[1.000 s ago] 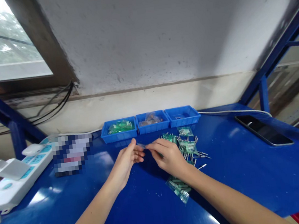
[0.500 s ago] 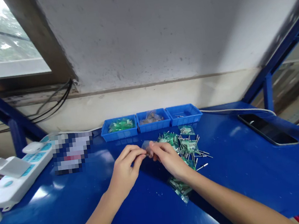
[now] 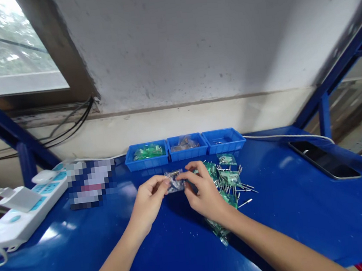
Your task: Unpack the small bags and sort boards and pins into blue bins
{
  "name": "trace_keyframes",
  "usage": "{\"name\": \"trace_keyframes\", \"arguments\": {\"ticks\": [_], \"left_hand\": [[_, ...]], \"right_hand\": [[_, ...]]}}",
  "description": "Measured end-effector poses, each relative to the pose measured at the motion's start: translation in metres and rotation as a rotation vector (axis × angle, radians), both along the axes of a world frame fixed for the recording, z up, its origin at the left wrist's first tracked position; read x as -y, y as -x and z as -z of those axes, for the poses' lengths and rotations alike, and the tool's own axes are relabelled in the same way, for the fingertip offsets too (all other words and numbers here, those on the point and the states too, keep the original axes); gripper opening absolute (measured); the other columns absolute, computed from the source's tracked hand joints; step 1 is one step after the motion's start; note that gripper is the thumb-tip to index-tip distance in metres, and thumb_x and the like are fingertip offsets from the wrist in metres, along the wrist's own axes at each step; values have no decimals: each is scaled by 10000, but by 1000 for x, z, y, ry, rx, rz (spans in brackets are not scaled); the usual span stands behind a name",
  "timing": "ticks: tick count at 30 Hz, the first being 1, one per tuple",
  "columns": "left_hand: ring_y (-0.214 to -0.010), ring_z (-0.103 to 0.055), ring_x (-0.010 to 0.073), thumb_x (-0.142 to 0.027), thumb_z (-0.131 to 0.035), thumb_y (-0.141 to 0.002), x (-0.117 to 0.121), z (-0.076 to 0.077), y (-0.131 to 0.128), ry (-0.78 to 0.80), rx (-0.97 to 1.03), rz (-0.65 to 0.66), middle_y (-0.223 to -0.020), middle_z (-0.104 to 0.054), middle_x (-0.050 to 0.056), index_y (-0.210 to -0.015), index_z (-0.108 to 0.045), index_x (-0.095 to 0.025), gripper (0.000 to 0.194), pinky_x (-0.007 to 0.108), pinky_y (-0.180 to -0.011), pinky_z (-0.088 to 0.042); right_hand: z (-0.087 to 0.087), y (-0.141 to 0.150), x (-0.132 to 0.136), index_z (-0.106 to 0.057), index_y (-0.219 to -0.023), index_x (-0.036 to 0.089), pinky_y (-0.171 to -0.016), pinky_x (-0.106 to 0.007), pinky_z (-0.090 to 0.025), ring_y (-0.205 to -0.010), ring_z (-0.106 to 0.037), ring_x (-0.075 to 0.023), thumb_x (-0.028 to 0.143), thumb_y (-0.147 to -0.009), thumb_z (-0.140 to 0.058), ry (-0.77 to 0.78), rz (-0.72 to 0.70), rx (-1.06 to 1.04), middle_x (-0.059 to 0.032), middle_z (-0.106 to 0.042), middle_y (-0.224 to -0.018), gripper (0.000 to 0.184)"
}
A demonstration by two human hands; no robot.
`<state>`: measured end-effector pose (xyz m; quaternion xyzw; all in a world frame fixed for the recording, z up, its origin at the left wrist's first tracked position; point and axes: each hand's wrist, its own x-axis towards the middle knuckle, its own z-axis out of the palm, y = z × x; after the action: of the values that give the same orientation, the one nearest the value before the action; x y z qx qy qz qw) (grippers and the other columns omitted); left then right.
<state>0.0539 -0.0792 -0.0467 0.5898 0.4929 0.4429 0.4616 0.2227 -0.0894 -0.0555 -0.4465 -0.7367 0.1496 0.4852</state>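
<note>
A small clear plastic bag (image 3: 174, 183) with what looks like small metal pieces inside is held above the blue table. My left hand (image 3: 148, 202) pinches its left side between thumb and fingers. At the bag's right edge is my right hand (image 3: 207, 194), fingers bent and apart, the index fingertip touching the plastic. Close behind that hand lies a heap of pop rivets (image 3: 231, 180), some loose and some in green-tinted bags. Another green-tinted bag (image 3: 219, 232) lies partly hidden below my right wrist.
Along the wall stand three blue bins: the left bin (image 3: 147, 163) has green bags, the middle bin (image 3: 188, 153) brownish ones, the right bin (image 3: 225, 147) a few thin pieces. A power strip (image 3: 23, 221) and blurred packet (image 3: 93, 186) lie left, a phone (image 3: 324, 159) right.
The clear bag has turned flatter towards me, so more of it shows. My right hand's fingers have loosened from a pinch and spread; my left hand still pinches the bag.
</note>
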Motion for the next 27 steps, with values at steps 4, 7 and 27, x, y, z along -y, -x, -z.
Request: {"name": "trace_keyframes", "arguments": {"ticks": [4, 7, 27], "left_hand": [[-728, -559, 148, -305, -579, -833, 3, -1, 0, -282, -85, -117, -819, -609, 13, -885, -621, -196, 127, 253, -655, -425], [-802, -576, 150, -199, -546, -845, 5, -3, 1, -544, -161, -118, -894, -586, 23, -837, -625, -205, 80, 254, -684, -447], [-1091, -482, 291, -455, -506, -864, 12, 16, -29, -411, -811, 216, -1171, -552, 74, -1211, -520, -256, 401, 481, -884, -386]], "right_hand": [[-10, 1, -1, -600, -827, 191, -602, -251, -407, -713, -522, -145, 305, -821, -533, 443, -95, -359, -31, -537, -794, 132], [-18, 3, 0, -572, -747, 168, -510, -231, -331, -537, -468, -110, 509, -855, -440, 809, -319, -702, -3, -520, -614, 381], [-82, -98, -25, -487, -869, 214, -576, -252, -405, -618, -496, -106, 304, -875, -486, -609, 778, -511, 12, -479, -750, 90]]}}
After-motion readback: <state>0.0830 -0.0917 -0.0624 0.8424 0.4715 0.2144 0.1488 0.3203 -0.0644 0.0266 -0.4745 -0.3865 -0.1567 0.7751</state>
